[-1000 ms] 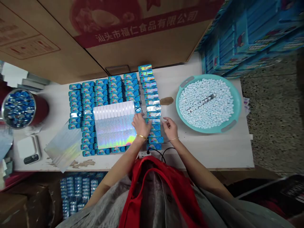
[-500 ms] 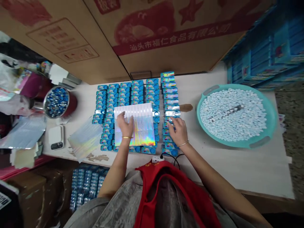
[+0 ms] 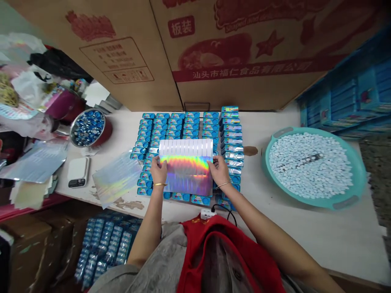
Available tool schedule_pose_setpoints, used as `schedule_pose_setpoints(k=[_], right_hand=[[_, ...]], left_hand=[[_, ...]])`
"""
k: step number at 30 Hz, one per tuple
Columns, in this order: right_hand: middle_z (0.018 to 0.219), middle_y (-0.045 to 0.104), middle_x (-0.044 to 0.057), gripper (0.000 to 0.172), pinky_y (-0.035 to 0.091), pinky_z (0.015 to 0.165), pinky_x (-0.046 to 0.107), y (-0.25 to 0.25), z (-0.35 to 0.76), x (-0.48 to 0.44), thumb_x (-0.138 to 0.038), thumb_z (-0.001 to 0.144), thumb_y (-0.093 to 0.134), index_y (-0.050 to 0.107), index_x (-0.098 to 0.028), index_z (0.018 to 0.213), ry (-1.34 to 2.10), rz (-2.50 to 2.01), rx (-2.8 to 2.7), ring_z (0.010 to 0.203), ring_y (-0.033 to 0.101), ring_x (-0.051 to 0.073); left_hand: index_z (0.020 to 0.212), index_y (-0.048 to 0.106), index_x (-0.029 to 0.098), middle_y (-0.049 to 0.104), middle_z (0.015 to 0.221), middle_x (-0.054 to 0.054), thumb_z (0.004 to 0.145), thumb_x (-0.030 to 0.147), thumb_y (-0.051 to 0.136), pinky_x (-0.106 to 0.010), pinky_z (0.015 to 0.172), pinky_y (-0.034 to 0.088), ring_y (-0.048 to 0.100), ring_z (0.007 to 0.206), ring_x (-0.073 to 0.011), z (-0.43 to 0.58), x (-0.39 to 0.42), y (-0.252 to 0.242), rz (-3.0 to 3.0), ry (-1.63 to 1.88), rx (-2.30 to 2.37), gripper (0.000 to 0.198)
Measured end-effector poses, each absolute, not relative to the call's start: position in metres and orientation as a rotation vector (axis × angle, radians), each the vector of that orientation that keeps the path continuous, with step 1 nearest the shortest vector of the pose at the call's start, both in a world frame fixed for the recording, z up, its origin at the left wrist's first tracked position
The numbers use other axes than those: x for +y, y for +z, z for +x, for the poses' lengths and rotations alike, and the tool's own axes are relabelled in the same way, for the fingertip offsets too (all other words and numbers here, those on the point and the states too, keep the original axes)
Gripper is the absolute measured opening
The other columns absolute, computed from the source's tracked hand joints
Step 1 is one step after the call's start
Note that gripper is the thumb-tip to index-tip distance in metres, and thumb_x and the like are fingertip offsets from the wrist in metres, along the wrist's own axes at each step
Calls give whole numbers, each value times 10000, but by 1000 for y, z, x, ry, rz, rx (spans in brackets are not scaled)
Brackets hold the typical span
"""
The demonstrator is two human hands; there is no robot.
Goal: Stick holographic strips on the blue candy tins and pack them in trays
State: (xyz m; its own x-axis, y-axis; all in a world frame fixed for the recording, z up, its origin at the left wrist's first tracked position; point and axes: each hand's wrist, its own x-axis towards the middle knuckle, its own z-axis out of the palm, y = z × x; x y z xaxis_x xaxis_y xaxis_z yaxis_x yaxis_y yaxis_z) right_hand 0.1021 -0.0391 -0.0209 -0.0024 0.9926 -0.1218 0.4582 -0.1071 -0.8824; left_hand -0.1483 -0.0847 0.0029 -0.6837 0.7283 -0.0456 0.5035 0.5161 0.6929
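Both hands hold a shiny holographic sticker sheet (image 3: 187, 175), with a white strip-marked band along its far edge. My left hand (image 3: 159, 171) pinches the left side, thumb on top. The right side is gripped by my right hand (image 3: 220, 172) in the same way. Under and around the sheet stand rows of small blue boxes (image 3: 176, 127), partly hidden by it. A separate column of blue boxes (image 3: 233, 141) runs beside my right hand; several of its farther ones carry shiny strips on top.
At right stands a turquoise basin (image 3: 362, 179) full of pale tablets, a dark strip lying on them. Leftward are another holographic sheet (image 3: 117, 179), a white scale-like device (image 3: 78, 171) and a pot (image 3: 106, 132) of blue wrapped pieces. Cardboard cartons (image 3: 128, 95) wall the back.
My right hand has left the right-hand column and taken hold of the sheet's right edge. My left hand has shifted to its left edge. The camera view has also moved.
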Motion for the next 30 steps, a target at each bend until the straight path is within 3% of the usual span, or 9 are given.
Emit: schedule_pose_setpoints(k=[7, 11, 14, 17, 20, 22, 25, 28, 30], right_hand=[[622, 481, -61, 494, 433, 548, 295, 18, 138, -62, -481, 832, 552, 428, -240, 1245, 1426, -1311, -1244, 542, 494, 163], [1034, 639, 111, 564, 488, 837, 461, 60, 161, -74, -527, 857, 543, 472, -231, 1332, 1033, -1371, -1704, 991, 599, 288], [1467, 419, 152, 703, 299, 1070, 589, 103, 148, -72, -588, 862, 530, 379, -238, 1454, 658, -1273, -2097, 1387, 307, 359], [1525, 365, 137, 750, 192, 1117, 603, 141, 115, -65, -610, 873, 512, 338, -215, 1486, 624, -941, -2350, 1436, 213, 348], [1334, 572, 137, 619, 270, 1074, 546, 161, 88, -59, -586, 886, 520, 488, -205, 1373, 817, -735, -2364, 1267, 454, 310], [1019, 683, 77, 448, 409, 921, 408, 166, 80, -58, -561, 900, 514, 622, -201, 1142, 1024, -698, -2311, 953, 592, 227], [660, 544, -23, 390, 356, 621, 243, 169, 77, -61, -548, 892, 527, 576, -186, 754, 1248, -726, -2184, 613, 465, 121], [593, 414, -46, 441, 275, 561, 233, 174, 79, -62, -525, 902, 499, 455, -188, 621, 1405, -678, -2084, 582, 384, 97], [585, 371, -50, 460, 267, 558, 233, 177, 82, -58, -536, 899, 477, 424, -190, 600, 1519, -618, -2080, 584, 365, 94]], left_hand=[[804, 601, 192, 574, 637, 48, 533, 347, 789, -260, 613, 468, 557, 580, -114, -144, -116, 62, 414, 1284, 1776, 365], [673, 566, 189, 627, 665, 30, 513, 345, 841, -244, 609, 476, 574, 591, -104, -125, -133, 109, 400, 1299, 1560, 354], [688, 578, 195, 638, 697, 19, 545, 358, 842, -247, 604, 478, 573, 601, -107, -102, -135, 140, 486, 1285, 1471, 342], [729, 580, 203, 617, 701, 18, 620, 397, 809, -242, 583, 458, 550, 588, -105, -82, -132, 166, 645, 1219, 1407, 320], [744, 579, 204, 575, 679, 18, 706, 435, 750, -241, 572, 430, 515, 584, -108, -77, -131, 188, 884, 1164, 1422, 290], [745, 593, 201, 576, 699, 4, 773, 439, 688, -257, 623, 441, 523, 635, -124, -81, -132, 200, 1143, 1129, 1485, 258], [847, 621, 202, 613, 850, -29, 801, 406, 663, -294, 763, 459, 559, 826, -171, -86, -134, 213, 1570, 1164, 1760, 213], [939, 611, 202, 622, 974, -44, 805, 394, 661, -304, 828, 454, 562, 944, -188, -85, -132, 214, 1781, 1164, 1838, 239], [829, 598, 198, 616, 833, -15, 860, 398, 590, -268, 735, 448, 563, 798, -151, -83, -128, 208, 1764, 1087, 1722, 203]])
